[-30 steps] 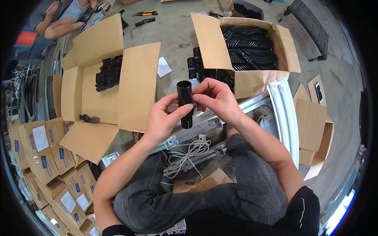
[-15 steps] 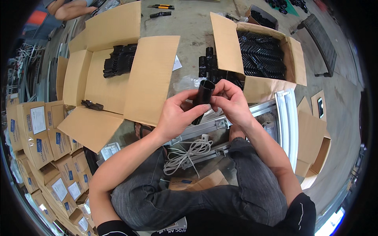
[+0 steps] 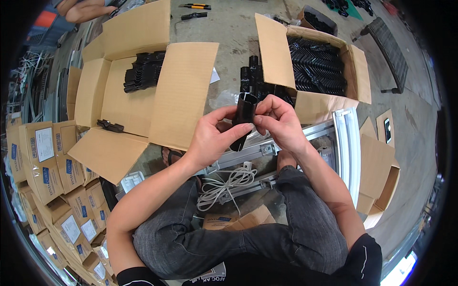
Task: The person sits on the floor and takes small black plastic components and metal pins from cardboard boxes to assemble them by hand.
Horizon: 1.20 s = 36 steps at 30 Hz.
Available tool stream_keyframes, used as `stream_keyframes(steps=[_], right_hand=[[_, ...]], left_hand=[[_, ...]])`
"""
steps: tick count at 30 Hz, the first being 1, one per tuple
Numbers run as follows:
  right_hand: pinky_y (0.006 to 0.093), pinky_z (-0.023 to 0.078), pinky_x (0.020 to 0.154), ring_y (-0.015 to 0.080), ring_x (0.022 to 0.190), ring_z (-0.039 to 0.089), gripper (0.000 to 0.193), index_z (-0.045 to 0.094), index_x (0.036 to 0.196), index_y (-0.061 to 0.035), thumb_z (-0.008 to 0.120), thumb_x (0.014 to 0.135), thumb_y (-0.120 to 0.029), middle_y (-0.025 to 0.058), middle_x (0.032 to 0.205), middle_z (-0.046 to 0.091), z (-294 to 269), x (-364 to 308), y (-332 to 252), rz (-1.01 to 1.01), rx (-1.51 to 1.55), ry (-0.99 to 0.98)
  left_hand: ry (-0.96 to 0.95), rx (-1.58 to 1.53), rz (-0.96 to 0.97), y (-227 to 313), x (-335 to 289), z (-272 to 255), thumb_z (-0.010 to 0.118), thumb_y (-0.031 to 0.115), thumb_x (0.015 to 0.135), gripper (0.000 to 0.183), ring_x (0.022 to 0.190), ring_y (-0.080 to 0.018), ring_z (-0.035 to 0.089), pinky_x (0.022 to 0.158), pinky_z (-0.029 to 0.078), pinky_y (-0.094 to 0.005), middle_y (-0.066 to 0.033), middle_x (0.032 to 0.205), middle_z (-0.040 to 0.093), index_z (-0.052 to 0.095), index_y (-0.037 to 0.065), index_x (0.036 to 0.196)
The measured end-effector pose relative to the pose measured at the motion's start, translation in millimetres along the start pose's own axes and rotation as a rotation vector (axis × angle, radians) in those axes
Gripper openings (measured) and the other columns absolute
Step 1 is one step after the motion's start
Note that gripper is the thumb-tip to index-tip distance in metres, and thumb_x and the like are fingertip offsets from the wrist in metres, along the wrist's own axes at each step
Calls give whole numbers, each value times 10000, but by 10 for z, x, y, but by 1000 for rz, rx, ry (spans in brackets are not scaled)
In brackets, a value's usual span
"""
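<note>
A short black tube (image 3: 244,112), open at its top end and slit along its side, is held nearly upright in front of me. My left hand (image 3: 212,138) grips it, with the thumb across its near side and the fingers behind. On the tube's right side, my right hand (image 3: 282,120) is closed in a pinch, thumb and forefinger against or just beside the wall. Whatever those fingertips hold is hidden. Beyond my hands, more black tubular pieces (image 3: 253,76) lie on the floor beside the carton of black parts (image 3: 317,66).
An open carton (image 3: 126,102) at left holds a stack of black parts (image 3: 144,71). Aluminium rails (image 3: 347,152) and a coiled white cable (image 3: 226,188) lie close to my legs. Closed cartons (image 3: 45,157) are piled at far left. A cutter knife (image 3: 194,6) lies ahead; another person's leg (image 3: 86,10) shows top left.
The tube and my left hand have shifted slightly left, and a slit now shows at the tube's top. My right fingertips stay beside it, a little farther from its wall.
</note>
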State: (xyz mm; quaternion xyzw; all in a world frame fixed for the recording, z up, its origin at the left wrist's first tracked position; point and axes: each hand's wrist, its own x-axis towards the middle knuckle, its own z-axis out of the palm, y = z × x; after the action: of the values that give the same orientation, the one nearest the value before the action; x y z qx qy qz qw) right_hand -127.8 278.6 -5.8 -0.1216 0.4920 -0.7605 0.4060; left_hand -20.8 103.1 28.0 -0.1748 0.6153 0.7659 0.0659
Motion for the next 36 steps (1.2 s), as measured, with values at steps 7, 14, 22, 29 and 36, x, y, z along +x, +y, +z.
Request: stream_keyframes(steps=[7,14,22,29,36], right_hand=[[215,451,578,65,646,567,118,582,910,-32,690,867,-11,13,786,633,15,-5,-39,38,-39,0],[220,452,587,75,662,570,108,586,918,-25,684,875,-7,27,796,638,-17,6,-34,40,31,-46],[224,465,607,78,684,578,97,613,952,-14,686,893,-37,24,803,638,0,-5,-34,22,2,-41],[228,487,622,74,694,597,210,629,1022,7,722,908,-143,21,812,649,58,-22,-168,93,-188,62],[239,490,574,76,682,614,345,589,1140,40,720,895,-165,37,815,664,160,-9,-73,129,-357,139]], left_hand=[[5,23,-19,-26,5,0,741,82,889,382,888,-86,651,772,530,-243,-42,1025,693,611,0,1239],[-13,13,-20,-22,3,-16,741,88,890,381,896,-89,654,786,530,-246,-49,1027,698,613,3,1238],[-31,0,-21,-20,20,-28,743,84,887,384,895,-85,653,784,529,-248,-46,1025,699,613,5,1240],[94,273,32,-42,15,74,771,102,854,406,848,-89,659,693,530,-255,-56,980,704,620,-5,1215],[185,877,474,-184,24,54,806,146,783,416,746,-171,669,654,521,-286,-147,915,684,640,11,1140]])
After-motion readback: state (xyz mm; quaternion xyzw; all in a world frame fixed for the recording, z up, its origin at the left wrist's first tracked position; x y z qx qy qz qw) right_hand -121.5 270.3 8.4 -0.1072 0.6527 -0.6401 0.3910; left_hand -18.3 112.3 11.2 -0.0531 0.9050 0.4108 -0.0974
